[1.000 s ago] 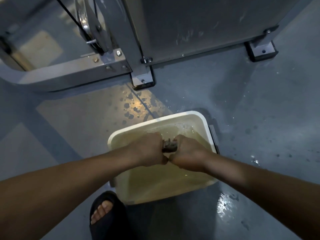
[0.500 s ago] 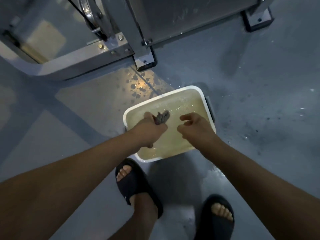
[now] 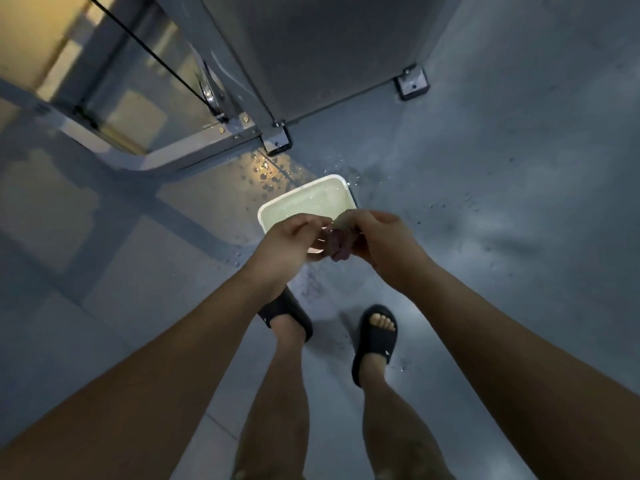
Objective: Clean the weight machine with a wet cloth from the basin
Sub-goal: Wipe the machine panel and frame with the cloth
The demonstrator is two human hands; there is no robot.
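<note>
- Since half a second ago: the right hand [image 3: 377, 244], then loose beside the cloth, has closed in on it. Both hands now meet at the cloth, which has come up higher above the basin. The view has risen too, with the basin smaller and both legs in frame.
- Left hand [image 3: 291, 244]: fingers curled, fingertips pinching the near edge of the cloth [image 3: 337, 240].
- Right hand: fingers curled round the bunched cloth, thumb on top. The two hands touch or nearly touch at the cloth.
- Cloth: small dark wad, held in the air over the near edge of the basin and clear of the water. Detail blurred.
- Basin [image 3: 301, 192]: white, rectangular, on the floor, holding pale cloudy water. Its near part is hidden behind the hands.
- Black sandals: left [image 3: 287, 313] just behind the basin, right [image 3: 375, 336] further back.
- Floor [image 3: 502, 237]: grey, with water drops [image 3: 266, 171] scattered between the basin and the machine.
- Weight machine [image 3: 311, 57]: grey metal panel and frame just beyond the basin, standing on a bolted foot [image 3: 277, 142]. A black cable [image 3: 145, 53] runs down to a pulley [image 3: 207, 91].
</note>
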